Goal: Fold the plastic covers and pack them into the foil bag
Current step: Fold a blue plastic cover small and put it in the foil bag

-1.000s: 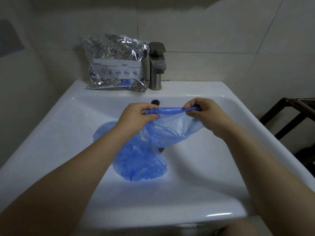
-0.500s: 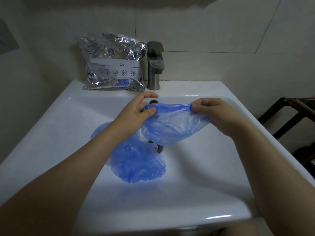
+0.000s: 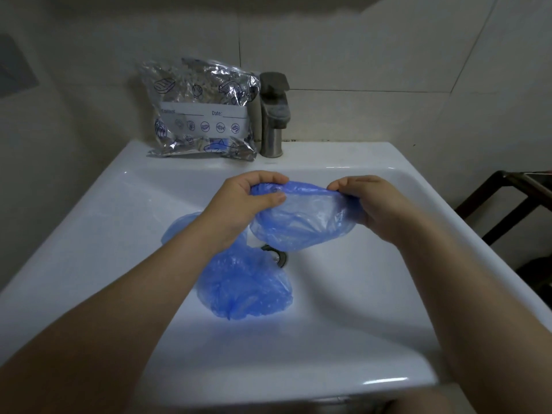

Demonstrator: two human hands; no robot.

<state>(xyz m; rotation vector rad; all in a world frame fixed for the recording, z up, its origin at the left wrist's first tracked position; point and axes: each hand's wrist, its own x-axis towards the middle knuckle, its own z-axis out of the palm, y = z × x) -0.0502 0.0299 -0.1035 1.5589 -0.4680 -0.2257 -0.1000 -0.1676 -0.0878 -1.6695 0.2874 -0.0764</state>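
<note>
Above the middle of the white sink (image 3: 89, 234) I hold a blue plastic cover (image 3: 301, 222) stretched between both hands. My left hand (image 3: 239, 204) pinches its left end with thumb and curled fingers. My right hand (image 3: 370, 204) grips its right end. The cover sags below the hands like a pouch. More blue plastic covers (image 3: 245, 282) lie crumpled in the basin under my left forearm, partly hidden by it. The silver foil bag (image 3: 200, 112) stands upright on the sink's back ledge, leaning on the wall.
A metal tap (image 3: 273, 115) stands just right of the foil bag. The drain (image 3: 277, 256) shows beneath the held cover. A dark wooden rack (image 3: 513, 198) sits to the right of the sink. Tiled wall runs behind.
The held cover has been lifted slightly and spread wider between my hands. My left fingers opened briefly, then curled back over its top edge.
</note>
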